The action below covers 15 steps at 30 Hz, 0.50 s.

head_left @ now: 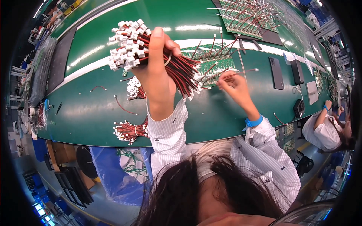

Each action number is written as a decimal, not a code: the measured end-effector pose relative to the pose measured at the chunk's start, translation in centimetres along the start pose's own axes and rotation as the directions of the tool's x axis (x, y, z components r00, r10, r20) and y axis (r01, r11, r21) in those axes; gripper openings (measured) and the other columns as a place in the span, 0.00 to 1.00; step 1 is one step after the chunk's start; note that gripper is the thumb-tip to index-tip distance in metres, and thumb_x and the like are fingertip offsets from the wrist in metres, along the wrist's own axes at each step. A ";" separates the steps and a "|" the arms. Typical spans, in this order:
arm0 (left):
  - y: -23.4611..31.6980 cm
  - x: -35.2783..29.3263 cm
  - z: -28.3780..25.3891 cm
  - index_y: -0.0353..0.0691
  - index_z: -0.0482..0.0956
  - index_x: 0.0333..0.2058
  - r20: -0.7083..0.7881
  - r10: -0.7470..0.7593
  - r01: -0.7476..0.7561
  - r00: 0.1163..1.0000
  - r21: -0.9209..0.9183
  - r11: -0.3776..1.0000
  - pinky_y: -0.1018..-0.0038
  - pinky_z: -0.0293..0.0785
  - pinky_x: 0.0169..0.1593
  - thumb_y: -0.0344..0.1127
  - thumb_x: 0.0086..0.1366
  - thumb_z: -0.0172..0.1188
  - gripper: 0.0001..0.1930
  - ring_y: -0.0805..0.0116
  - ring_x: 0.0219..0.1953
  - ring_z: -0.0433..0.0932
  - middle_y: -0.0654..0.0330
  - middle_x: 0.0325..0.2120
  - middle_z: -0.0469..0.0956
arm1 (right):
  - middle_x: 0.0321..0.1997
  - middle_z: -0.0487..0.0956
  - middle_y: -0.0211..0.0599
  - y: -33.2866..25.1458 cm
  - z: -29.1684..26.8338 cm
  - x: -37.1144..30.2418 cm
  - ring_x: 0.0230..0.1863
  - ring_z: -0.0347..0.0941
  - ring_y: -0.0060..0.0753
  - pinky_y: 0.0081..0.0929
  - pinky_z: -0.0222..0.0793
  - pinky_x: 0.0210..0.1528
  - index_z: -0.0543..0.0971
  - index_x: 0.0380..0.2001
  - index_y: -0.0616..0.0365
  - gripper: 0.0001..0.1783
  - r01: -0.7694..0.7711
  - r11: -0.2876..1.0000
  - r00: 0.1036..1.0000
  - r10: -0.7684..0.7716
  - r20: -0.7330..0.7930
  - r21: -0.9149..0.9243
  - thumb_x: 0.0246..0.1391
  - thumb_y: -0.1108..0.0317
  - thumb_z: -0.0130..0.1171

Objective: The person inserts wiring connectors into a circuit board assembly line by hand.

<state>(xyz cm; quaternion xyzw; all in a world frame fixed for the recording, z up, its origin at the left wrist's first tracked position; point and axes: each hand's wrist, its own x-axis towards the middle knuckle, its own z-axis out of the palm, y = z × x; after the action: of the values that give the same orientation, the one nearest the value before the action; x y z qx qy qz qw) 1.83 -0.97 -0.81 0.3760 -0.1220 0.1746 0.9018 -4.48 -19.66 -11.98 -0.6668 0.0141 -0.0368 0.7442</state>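
My left hand (160,71) is closed around a thick bundle of red-and-black wire leads (180,73) with white connectors at both ends. A thin tie shows around the bundle by my fingers. My right hand (235,87), a blue band at its wrist, pinches a single wire lead (247,71) whose white connector points right. Just behind it lies a panel of green circuit boards (211,67), with several leads standing up from it. Part of this panel is hidden behind the bundle.
More wire bundles lie at left: one tied bundle (132,130) near the edge, another (135,88) behind my left forearm. A loose lead (124,106) rests nearby. Far right hold a phone (276,73) and a black box (297,71). Another person (326,126) sits at right.
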 end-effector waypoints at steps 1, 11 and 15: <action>0.3 -0.3 0.3 0.37 0.64 0.21 0.000 -0.031 0.030 1.000 0.098 0.995 0.77 0.60 0.24 0.30 0.57 0.50 0.07 0.73 0.17 0.63 0.63 0.16 0.64 | 0.27 0.74 0.34 0.6 0.1 0.2 0.30 0.72 0.23 0.19 0.68 0.30 0.73 0.24 0.64 0.03 0.060 0.960 0.998 -0.055 0.028 -0.272 0.44 0.76 0.54; 0.2 -0.3 0.3 0.37 0.64 0.20 0.004 -0.066 0.065 0.998 0.101 0.993 0.77 0.60 0.25 0.30 0.56 0.50 0.08 0.74 0.17 0.63 0.63 0.16 0.64 | 0.28 0.75 0.39 2.8 0.2 1.0 0.29 0.72 0.35 0.22 0.68 0.33 0.74 0.25 0.66 0.04 0.312 0.711 0.948 -0.278 0.155 -0.630 0.42 0.78 0.54; 0.3 -0.3 0.5 0.37 0.64 0.20 0.001 -0.091 0.091 0.996 0.078 0.993 0.76 0.60 0.25 0.30 0.56 0.50 0.08 0.73 0.18 0.63 0.63 0.16 0.64 | 0.28 0.75 0.40 3.1 0.1 1.4 0.32 0.71 0.38 0.25 0.67 0.36 0.75 0.24 0.65 0.04 0.490 0.603 0.869 -0.398 0.295 -0.630 0.39 0.79 0.55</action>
<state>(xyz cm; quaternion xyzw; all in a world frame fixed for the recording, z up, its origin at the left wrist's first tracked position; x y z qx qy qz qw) 1.38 -1.22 -0.44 0.4165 -0.0997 0.1371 0.8932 -2.97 -19.30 -15.03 -0.8765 -0.1860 -0.1711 0.4096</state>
